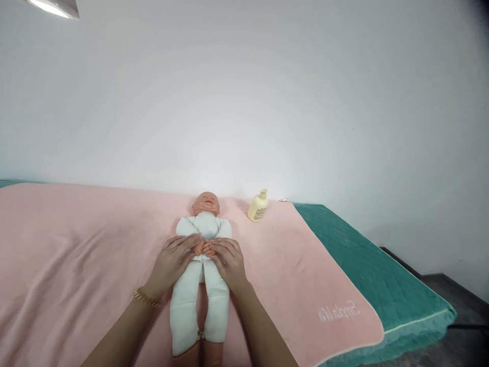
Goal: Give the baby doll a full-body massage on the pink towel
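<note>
A baby doll [206,224] in white clothes lies on its back, head toward the wall and legs toward me. My left hand [176,259] holds the doll's hand on the left side, thumb below and fingers above. On the other side, my right hand [230,259] grips the doll's other hand in the same way. The doll's two small hands meet over its belly, partly covered by my fingers. A beaded bracelet [146,297] circles my left wrist.
A pale yellow pump bottle [257,208] stands right of the doll's head, near the wall. Under both lies a pink blanket [290,285], wrinkled at left, over a green-covered bed [367,265]. The bed's edge drops off at right. A lamp [55,7] shows at top left.
</note>
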Available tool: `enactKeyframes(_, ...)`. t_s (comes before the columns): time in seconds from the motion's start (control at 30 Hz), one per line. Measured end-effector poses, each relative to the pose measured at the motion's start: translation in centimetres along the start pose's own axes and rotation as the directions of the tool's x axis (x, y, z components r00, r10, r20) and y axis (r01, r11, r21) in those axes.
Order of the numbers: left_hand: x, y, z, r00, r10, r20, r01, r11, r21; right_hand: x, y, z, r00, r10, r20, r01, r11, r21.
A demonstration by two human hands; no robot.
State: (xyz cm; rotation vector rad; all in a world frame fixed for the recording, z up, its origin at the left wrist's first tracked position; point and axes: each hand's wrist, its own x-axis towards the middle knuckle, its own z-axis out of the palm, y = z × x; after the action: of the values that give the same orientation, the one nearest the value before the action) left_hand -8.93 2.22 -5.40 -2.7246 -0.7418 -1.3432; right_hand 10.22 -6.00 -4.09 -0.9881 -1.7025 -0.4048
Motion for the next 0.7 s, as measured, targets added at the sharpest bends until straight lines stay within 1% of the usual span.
enactKeyframes(0.1, -0.2, -0.1, -0.1, 0.998, -0.003, -0.065, 0.002, 1.0, -0.01, -0.2, 0.3, -0.3, 0.999, 0.041, -0.029, -0.042, 0.999, -0.011)
enactKeyframes(0.17, -0.5, -0.1, -0.4, 0.993, -0.053, -0.109, 0.05, 0.998, -0.034, -0.5, 0.6, -0.5, 0.994, 0.082, -0.076, -0.084, 0.996, -0.029)
enactKeyframes(0.23, -0.9, -0.3, -0.8, 0.975, -0.171, -0.145, 0.164, 0.985, -0.056, -0.9, 1.1, -0.9, 0.978, 0.147, -0.148, -0.158, 0.985, -0.068)
enactKeyframes(0.3, -1.2, -0.5, -1.4, 0.926, -0.315, -0.211, 0.306, 0.949, -0.073, -1.4, 1.8, -1.4, 0.941, 0.25, -0.23, -0.282, 0.952, -0.117)
enactKeyframes(0.37, -1.4, -0.8, -2.1, 0.847, -0.452, -0.281, 0.442, 0.891, -0.101, -1.8, 2.6, -2.2, 0.878, 0.373, -0.3, -0.429, 0.892, -0.144)
enactKeyframes(0.4, -1.4, -1.0, -2.6, 0.803, -0.516, -0.298, 0.506, 0.855, -0.116, -2.0, 3.1, -2.7, 0.839, 0.439, -0.321, -0.501, 0.853, -0.144)
enactKeyframes(0.47, -1.4, -1.6, -3.6, 0.703, -0.653, -0.282, 0.647, 0.752, -0.128, -2.2, 4.2, -4.0, 0.751, 0.574, -0.326, -0.636, 0.761, -0.127)
enactKeyframes(0.5, -1.4, -2.0, -4.1, 0.645, -0.718, -0.262, 0.716, 0.687, -0.122, -2.3, 4.8, -4.6, 0.698, 0.644, -0.314, -0.702, 0.703, -0.116)
enactKeyframes(0.57, -1.6, -3.3, -5.1, 0.523, -0.819, -0.236, 0.825, 0.556, -0.101, -2.5, 5.9, -5.8, 0.572, 0.774, -0.272, -0.817, 0.568, -0.103)
enactKeyframes(0.6, -1.9, -4.0, -5.4, 0.464, -0.854, -0.234, 0.866, 0.493, -0.083, -2.7, 6.5, -6.3, 0.514, 0.82, -0.251, -0.857, 0.503, -0.112)
enactKeyframes(0.63, -2.3, -4.8, -5.6, 0.418, -0.878, -0.233, 0.895, 0.442, -0.058, -3.0, 7.0, -6.6, 0.471, 0.85, -0.235, -0.882, 0.449, -0.141)
enactKeyframes(0.67, -2.7, -5.6, -5.7, 0.425, -0.876, -0.228, 0.898, 0.44, -0.021, -3.4, 7.4, -6.8, 0.448, 0.864, -0.229, -0.891, 0.412, -0.19)
enactKeyframes(0.7, -3.2, -6.4, -5.7, 0.473, -0.855, -0.212, 0.878, 0.478, 0.03, -3.7, 7.8, -6.8, 0.449, 0.863, -0.23, -0.884, 0.391, -0.257)
